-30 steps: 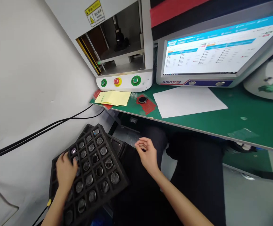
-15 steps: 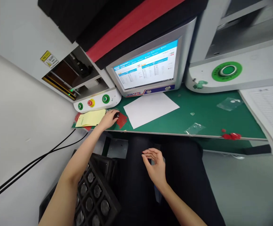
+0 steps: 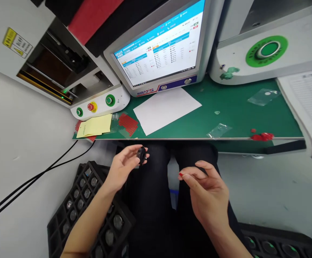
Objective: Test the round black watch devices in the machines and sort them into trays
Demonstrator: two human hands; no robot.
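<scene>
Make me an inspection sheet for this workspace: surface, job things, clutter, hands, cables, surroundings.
Surface: green tabletop, white paper lying on it.
Things: black round part in left hand; small red piece in right hand.
Clutter: yellow papers, red strips, clear bag, red scraps by the front edge.
Hands: apart, above the lap, each pinching its piece.
Cables: black cables slant down beside the wall at left.
Surroundings: lit screen; machine left of it; tray of round parts below the table, at left.
</scene>
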